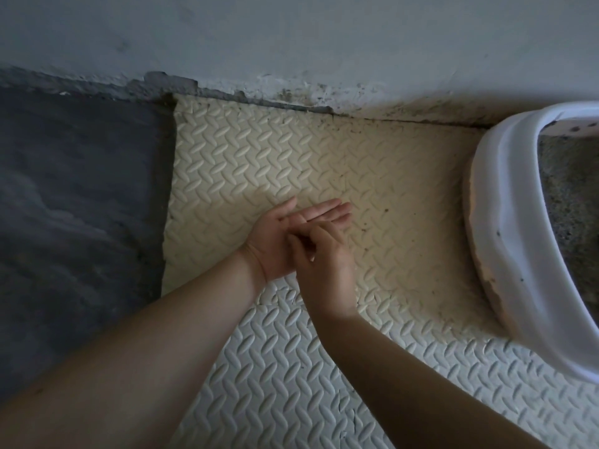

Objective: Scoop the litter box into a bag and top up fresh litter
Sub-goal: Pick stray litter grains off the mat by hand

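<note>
The white litter box [505, 202] sits at the right edge, cut off by the frame, with grey litter [570, 202] inside it. My left hand [285, 234] is held palm up over the foam mat, fingers straight. My right hand [324, 264] lies across it with curled fingertips touching the left palm. Neither hand holds anything I can see. Both hands are well left of the box. No scoop or bag is in view.
A cream embossed foam mat [324, 157] and a white one [291, 367] cover the floor under my arms. Dark bare floor [81, 205] lies to the left. A grey wall [291, 37] with stained, crumbling plaster along its base runs across the top.
</note>
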`<state>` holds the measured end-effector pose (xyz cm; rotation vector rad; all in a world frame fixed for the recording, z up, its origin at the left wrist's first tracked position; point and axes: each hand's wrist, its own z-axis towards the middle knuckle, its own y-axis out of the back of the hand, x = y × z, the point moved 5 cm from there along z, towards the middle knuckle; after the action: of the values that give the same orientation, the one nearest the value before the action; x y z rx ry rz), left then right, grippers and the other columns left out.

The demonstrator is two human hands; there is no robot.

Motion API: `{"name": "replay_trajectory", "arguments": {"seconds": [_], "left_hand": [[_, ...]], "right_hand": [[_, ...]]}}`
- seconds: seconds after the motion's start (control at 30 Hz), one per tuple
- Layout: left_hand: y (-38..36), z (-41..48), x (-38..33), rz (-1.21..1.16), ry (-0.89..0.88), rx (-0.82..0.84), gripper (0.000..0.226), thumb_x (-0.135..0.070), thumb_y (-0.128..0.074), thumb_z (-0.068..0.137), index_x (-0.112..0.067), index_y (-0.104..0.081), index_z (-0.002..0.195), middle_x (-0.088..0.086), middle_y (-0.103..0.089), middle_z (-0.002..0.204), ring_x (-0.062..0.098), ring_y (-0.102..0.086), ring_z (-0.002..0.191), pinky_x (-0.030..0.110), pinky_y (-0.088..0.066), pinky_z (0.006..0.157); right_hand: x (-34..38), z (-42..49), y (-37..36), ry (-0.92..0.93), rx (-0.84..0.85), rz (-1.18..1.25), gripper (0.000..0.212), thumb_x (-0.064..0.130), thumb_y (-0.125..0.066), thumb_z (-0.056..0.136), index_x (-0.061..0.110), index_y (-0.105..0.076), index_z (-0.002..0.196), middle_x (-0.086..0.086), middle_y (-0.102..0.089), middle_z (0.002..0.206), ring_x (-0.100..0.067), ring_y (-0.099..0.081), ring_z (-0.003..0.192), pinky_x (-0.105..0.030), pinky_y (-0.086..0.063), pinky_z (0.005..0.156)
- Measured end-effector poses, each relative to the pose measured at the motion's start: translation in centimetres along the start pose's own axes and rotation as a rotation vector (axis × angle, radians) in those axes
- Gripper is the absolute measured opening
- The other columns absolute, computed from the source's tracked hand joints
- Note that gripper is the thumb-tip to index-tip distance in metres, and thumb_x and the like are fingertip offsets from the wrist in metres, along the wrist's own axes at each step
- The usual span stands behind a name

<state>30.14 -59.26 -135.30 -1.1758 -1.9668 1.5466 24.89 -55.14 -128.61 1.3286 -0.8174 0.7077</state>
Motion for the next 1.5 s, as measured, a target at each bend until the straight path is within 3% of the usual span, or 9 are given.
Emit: {"name": "replay_trajectory", "arguments": {"seconds": [0.2, 0.33, 0.47, 0.73, 0.87, 1.13, 1.27, 1.4, 1.5], "left_hand": [[0.0, 0.1, 0.0, 0.002, -0.011, 0.024, 0.064, -0.04, -0.009, 0.1, 0.001, -0.029, 0.144, 0.016, -0.034, 0.151, 0.027, -0.03, 0.141, 0.04, -0.026, 0.111], [-0.2, 0.0, 0.1, -0.056, -0.008, 0.045, 0.065, -0.04, -0.01, 0.1, 0.002, -0.034, 0.143, 0.017, -0.035, 0.15, 0.027, -0.03, 0.141, 0.043, -0.027, 0.113], [0.0, 0.2, -0.1, -0.073, 0.001, 0.057, 0.064, -0.041, -0.01, 0.1, 0.003, -0.033, 0.141, 0.018, -0.032, 0.151, 0.028, -0.03, 0.14, 0.043, -0.031, 0.11], [-0.6, -0.3, -0.1, -0.021, -0.025, 0.018, 0.066, -0.041, -0.011, 0.099, 0.003, -0.037, 0.141, 0.017, -0.041, 0.146, 0.026, -0.038, 0.136, 0.04, -0.031, 0.109], [-0.7, -0.3, -0.2, 0.027, -0.024, -0.015, 0.066, -0.042, -0.008, 0.101, 0.002, -0.033, 0.142, 0.016, -0.042, 0.146, 0.025, -0.037, 0.137, 0.037, -0.032, 0.108], [-0.6, -0.3, -0.1, -0.026, -0.003, -0.011, 0.066, -0.042, -0.011, 0.1, 0.004, -0.034, 0.142, 0.018, -0.04, 0.147, 0.027, -0.035, 0.138, 0.04, -0.026, 0.112], [-0.2, 0.0, 0.1, -0.044, 0.016, -0.021, 0.065, -0.041, -0.012, 0.101, 0.005, -0.036, 0.14, 0.019, -0.038, 0.148, 0.029, -0.032, 0.14, 0.041, -0.02, 0.115], [-0.1, 0.0, -0.1, -0.106, 0.03, 0.051, 0.059, -0.037, -0.021, 0.101, 0.005, -0.032, 0.141, 0.021, -0.037, 0.148, 0.032, -0.037, 0.136, 0.043, -0.035, 0.11], [-0.7, -0.2, -0.2, -0.195, 0.056, 0.084, 0.053, -0.028, -0.034, 0.1, 0.009, -0.033, 0.139, 0.026, -0.04, 0.143, 0.037, -0.045, 0.129, 0.044, -0.041, 0.105]], "right_hand": [[0.0, -0.2, 1.1, 0.065, 0.031, -0.04, 0.018, 0.011, -0.065, 0.087, 0.014, -0.071, 0.103, 0.006, -0.063, 0.098, -0.01, -0.06, 0.089, -0.03, -0.052, 0.079], [-0.4, -0.1, 1.7, 0.029, 0.047, -0.049, 0.017, 0.013, -0.07, 0.084, 0.016, -0.072, 0.1, 0.009, -0.064, 0.09, -0.005, -0.059, 0.081, -0.017, -0.05, 0.073], [-1.0, 0.3, 2.3, -0.066, 0.051, 0.019, 0.014, 0.014, -0.07, 0.085, 0.016, -0.072, 0.098, 0.01, -0.07, 0.086, -0.002, -0.064, 0.081, -0.014, -0.051, 0.074], [0.1, 0.6, 1.7, 0.108, 0.134, -0.06, 0.019, 0.013, -0.07, 0.083, 0.019, -0.071, 0.101, 0.006, -0.069, 0.091, -0.006, -0.063, 0.085, -0.027, -0.053, 0.076], [0.5, 0.4, 1.6, 0.191, 0.124, -0.096, 0.022, 0.005, -0.067, 0.085, 0.016, -0.071, 0.104, 0.002, -0.07, 0.095, -0.005, -0.063, 0.088, -0.024, -0.053, 0.078], [0.3, 0.4, 1.5, 0.165, 0.043, -0.101, 0.017, 0.005, -0.068, 0.08, 0.015, -0.071, 0.093, 0.006, -0.064, 0.088, -0.01, -0.059, 0.084, -0.031, -0.052, 0.071], [0.6, 0.6, 1.6, 0.178, 0.065, -0.105, 0.017, 0.006, -0.066, 0.085, 0.015, -0.071, 0.098, 0.003, -0.069, 0.093, -0.008, -0.062, 0.089, -0.028, -0.053, 0.078], [0.5, 0.8, 2.3, 0.234, 0.073, -0.156, 0.013, 0.011, -0.066, 0.086, 0.015, -0.071, 0.098, 0.003, -0.067, 0.095, -0.012, -0.061, 0.089, -0.024, -0.049, 0.081], [-0.8, 1.4, 4.6, 0.141, -0.077, -0.098, 0.011, 0.013, -0.067, 0.084, 0.012, -0.07, 0.095, 0.004, -0.062, 0.092, -0.005, -0.058, 0.081, -0.016, -0.048, 0.072]]}}
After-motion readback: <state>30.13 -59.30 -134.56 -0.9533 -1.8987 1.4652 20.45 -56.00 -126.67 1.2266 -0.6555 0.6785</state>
